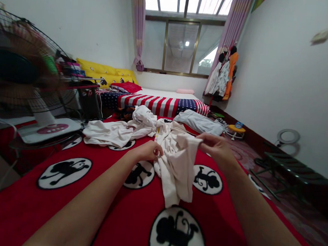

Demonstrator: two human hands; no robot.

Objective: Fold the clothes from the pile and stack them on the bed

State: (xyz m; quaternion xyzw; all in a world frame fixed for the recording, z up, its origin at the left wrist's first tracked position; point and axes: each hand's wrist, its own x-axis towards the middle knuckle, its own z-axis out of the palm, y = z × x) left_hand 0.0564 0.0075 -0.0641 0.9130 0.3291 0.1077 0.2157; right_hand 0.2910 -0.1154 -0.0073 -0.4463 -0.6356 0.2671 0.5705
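Note:
A cream-white garment (180, 154) lies partly bunched on the red blanket (91, 204), which is printed with black monkeys in white ovals. One long sleeve- or leg-like part of it stretches toward me. My right hand (217, 147) pinches its upper right edge and lifts the cloth so that it drapes down. At the garment's left side, my left hand (149, 151) has its fingers curled closed against the edge; the exact grip is partly hidden. More white clothing (109, 132) lies crumpled beyond my left hand. A light grey garment (199, 121) is spread farther back.
On the left, an electric fan (13, 65) stands on a small stand beside the blanket. A bed with a striped, starred cover (154, 104) is at the back under the window. To the right are a dark folding bench (298, 168) and a yellow stool (236, 129).

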